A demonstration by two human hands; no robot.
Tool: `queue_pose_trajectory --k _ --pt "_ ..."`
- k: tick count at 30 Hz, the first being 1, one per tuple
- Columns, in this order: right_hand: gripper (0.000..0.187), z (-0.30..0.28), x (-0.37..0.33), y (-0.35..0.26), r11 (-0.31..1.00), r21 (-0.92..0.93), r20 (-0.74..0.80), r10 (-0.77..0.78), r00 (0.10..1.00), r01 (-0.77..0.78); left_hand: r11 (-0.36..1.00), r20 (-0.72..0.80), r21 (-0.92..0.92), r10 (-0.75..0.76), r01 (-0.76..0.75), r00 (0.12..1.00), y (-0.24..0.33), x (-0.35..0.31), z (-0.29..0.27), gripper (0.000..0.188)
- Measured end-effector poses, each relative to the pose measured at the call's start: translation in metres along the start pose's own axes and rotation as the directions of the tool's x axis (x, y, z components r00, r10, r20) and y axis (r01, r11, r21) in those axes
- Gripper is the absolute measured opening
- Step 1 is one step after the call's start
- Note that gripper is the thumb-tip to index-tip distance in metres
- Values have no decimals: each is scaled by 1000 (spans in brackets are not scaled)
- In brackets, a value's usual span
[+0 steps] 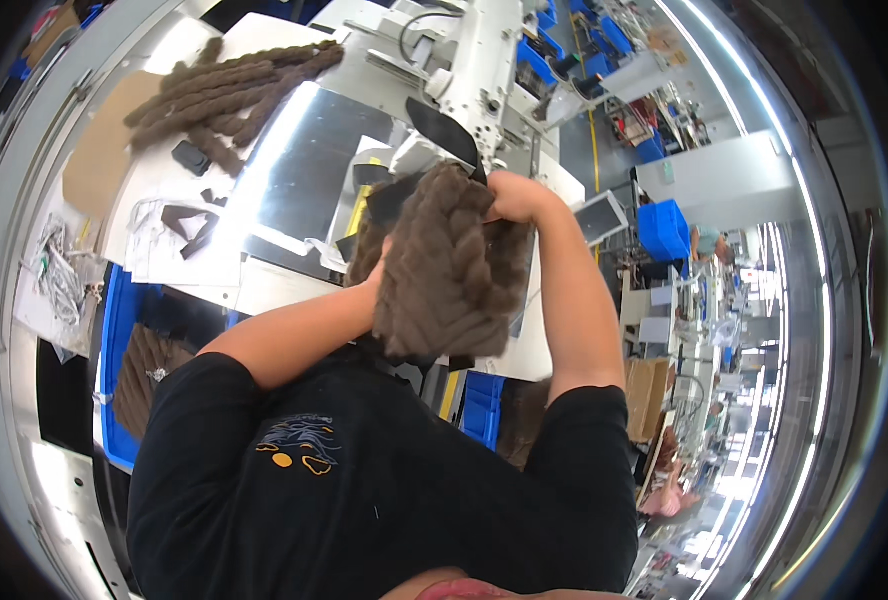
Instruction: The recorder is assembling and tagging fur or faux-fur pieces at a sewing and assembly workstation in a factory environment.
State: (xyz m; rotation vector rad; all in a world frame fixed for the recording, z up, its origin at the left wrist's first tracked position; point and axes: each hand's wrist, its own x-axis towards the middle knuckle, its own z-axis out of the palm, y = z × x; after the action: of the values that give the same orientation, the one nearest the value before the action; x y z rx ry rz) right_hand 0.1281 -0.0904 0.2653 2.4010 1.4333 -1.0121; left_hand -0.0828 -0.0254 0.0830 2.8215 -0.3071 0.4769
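**Thick brown ribbed fur piece (442,275) held up between my hands, close to a white metal sewing machine (474,70)**

At the left, a blue plastic bin (122,300) holds more brown ribbed fur (144,375). Beyond it, a white worktable (264,290) carries a flat tan board (104,140) and, on the far side, a heap of long brown fluffy fur strips (244,90). A small dark grey object (191,157) lies just near of the heap, and white paper sheets (154,245) with dark scraps lie nearer still. Right of these is a shiny metal plate (309,150).

My left hand (378,268) is against the left side of the fur piece; its fingers are hidden behind the fur, so I cannot tell how tightly they close. The fur piece stands in front of me, on the near side of the machine, with a curved black strip (444,130) just beyond it. My right hand (514,197) has its fingers curled closed on the far right edge. Farther right are a flat screen (601,217) and a blue crate (664,230).
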Motion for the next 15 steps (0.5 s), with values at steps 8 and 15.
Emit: queue_pose_trajectory --k 8,15 --pt "40 53 76 12 998 -69 -174 -4 985 -8 785 -62 -611 -177 103 982 -7 -41 -10 57" --pt "38 63 66 10 990 -26 -290 128 948 -141 273 68 -885 -727 378 683 -33 -85 -40 39"
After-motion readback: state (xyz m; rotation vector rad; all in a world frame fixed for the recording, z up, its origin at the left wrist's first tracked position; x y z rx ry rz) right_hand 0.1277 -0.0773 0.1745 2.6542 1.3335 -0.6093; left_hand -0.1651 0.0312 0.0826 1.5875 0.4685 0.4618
